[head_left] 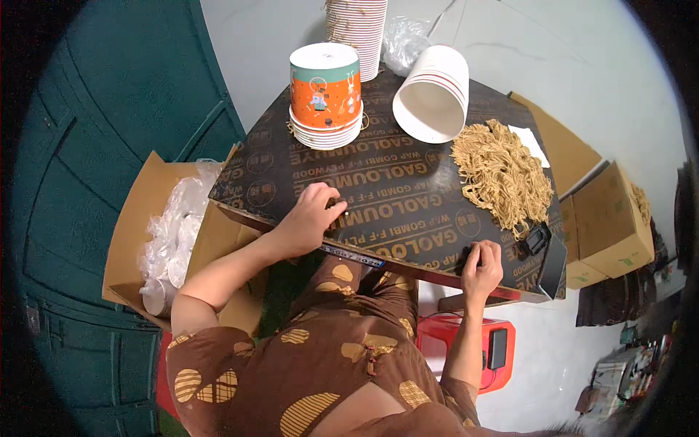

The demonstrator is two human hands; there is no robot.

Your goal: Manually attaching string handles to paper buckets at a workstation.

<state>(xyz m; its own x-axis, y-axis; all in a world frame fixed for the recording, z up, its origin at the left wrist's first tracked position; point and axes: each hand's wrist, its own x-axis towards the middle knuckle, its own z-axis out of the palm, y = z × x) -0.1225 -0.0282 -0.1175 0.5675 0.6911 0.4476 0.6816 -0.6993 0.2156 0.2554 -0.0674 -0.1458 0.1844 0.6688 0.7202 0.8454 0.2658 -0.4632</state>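
My left hand (314, 220) rests at the near edge of a dark printed plywood table (378, 164). Its fingers are bent, with a gap between thumb and forefinger, and I see nothing held there. Farther right, my right hand (483, 268) sits at the same edge with its fingers curled in and pressed together. Whatever it may hold is hidden. Beyond that hand lies a heap of tan cords (506, 175). A stack of paper tubs (325, 95), upside down with an orange and green one on top, stands past my left hand. White tubs (433, 95) lie tipped with the mouth toward me.
A tall stack of tubs (357, 36) rises at the back beside a clear plastic bag (405, 44). An open carton (138, 218) with plastic-wrapped things stands at the left. More cartons (608, 218) are at the right, and a red stool (437, 335) stands below the table.
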